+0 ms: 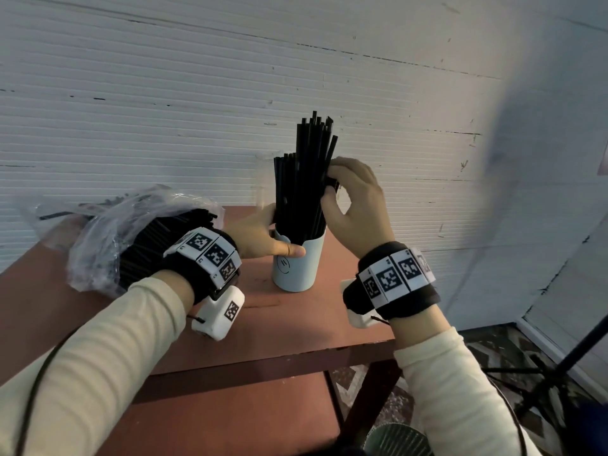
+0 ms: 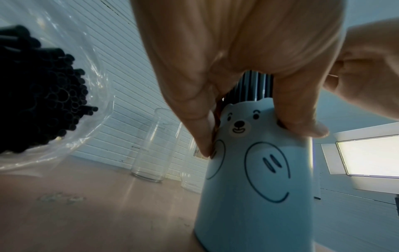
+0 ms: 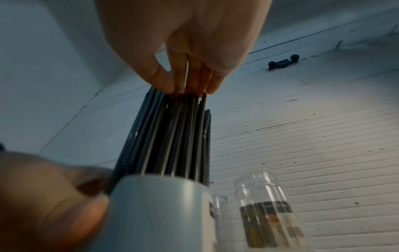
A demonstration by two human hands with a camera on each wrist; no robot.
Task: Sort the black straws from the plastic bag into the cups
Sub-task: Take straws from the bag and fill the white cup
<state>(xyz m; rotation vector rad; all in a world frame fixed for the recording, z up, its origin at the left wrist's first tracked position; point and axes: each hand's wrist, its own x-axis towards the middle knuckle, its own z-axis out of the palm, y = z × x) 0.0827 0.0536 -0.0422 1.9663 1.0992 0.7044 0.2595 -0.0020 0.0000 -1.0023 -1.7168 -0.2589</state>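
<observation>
A pale blue bear cup (image 1: 297, 264) stands on the red-brown table (image 1: 296, 330), packed with upright black straws (image 1: 306, 179). My left hand (image 1: 279, 235) grips the cup near its rim; its thumb (image 2: 302, 116) lies across the cup's (image 2: 254, 187) front and a finger (image 2: 194, 110) on the far side. My right hand (image 1: 330, 183) pinches several straws on the bundle's right side, fingertips (image 3: 190, 85) on the straws (image 3: 172, 136) above the cup (image 3: 159, 213). At the left lies the clear plastic bag (image 1: 131, 235), full of black straws (image 2: 38, 93).
Clear glasses (image 2: 155, 146) stand behind the cup near the white wall; one (image 3: 265, 213) carries a label. A glass rim (image 1: 263, 182) shows behind the straws. The table's right edge is close to the cup. A dark tripod (image 1: 559, 366) stands on the floor at right.
</observation>
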